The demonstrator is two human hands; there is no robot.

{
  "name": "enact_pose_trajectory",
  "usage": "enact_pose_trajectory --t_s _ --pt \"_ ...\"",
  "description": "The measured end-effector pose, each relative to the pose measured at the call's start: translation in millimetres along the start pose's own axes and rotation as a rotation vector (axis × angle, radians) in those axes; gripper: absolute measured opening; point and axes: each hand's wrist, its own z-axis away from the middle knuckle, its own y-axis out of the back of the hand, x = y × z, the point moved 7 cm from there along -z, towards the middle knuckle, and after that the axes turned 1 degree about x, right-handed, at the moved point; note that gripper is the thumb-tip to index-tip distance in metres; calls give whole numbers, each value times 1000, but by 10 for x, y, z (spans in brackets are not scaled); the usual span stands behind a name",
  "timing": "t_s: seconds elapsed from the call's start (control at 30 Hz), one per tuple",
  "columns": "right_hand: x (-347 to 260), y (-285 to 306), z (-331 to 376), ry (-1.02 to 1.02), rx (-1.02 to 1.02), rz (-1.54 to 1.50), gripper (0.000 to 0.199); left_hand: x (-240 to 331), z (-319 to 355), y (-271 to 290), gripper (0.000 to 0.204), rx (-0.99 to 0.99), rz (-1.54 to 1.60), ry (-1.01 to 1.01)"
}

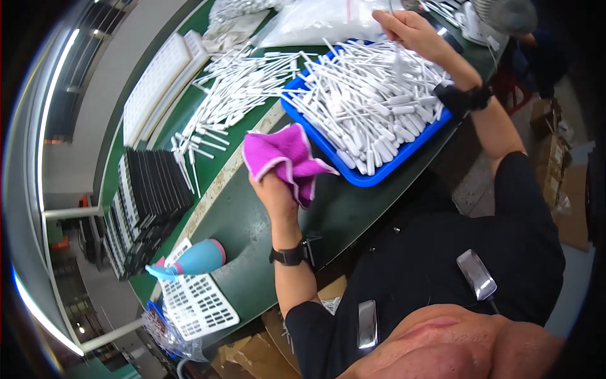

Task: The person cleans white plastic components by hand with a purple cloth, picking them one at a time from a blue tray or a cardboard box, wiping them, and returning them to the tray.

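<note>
My left hand [275,194] grips a magenta cloth [278,151] with a pale edge. The cloth covers most of its fingers, above the dark green table just left of a blue tray [363,179]. Heaped in that tray are many slim white plastic sticks [360,95], each with a thicker end. Over the tray's far right part is my right hand [410,31], its fingers bent and pinched together. A thin, clear or shiny thing shows faintly at these fingers, too blurred to name. Both wrists wear black bands.
More white sticks [240,82] lie loose beyond the tray, before a large clear bag [322,22]. White perforated trays [158,82] and stacked black trays [151,189] stand at left. Nearer are a blue-and-pink bottle-shaped object [199,258] and a white slotted panel [199,309]. Cardboard [255,360] lies below.
</note>
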Motion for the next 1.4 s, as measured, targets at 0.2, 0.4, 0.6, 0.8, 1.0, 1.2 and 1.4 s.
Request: enact_pose_trajectory --t_s 0.2,0.4,0.6,0.8,1.0,1.2,1.4 --pt "205 -139 -113 44 -107 830 42 42 -120 301 35 166 383 17" --pt "-566 -1371 -820 332 -233 615 29 80 -83 305 42 150 504 40" --pt "-114 -2335 -991 326 -483 792 29 -89 -26 233 41 129 478 89" --pt "-199 -2276 -1099 260 -390 960 26 -126 -76 339 33 168 489 82" --pt "-1018 -1496 -1029 537 -151 504 19 -166 -149 483 28 226 399 -79" --pt "-1518 -1301 -199 317 -403 302 25 113 40 587 26 338 37 -230" --pt "-1330 -1308 64 303 -377 -33 22 38 -28 116 23 -5 7 -38"
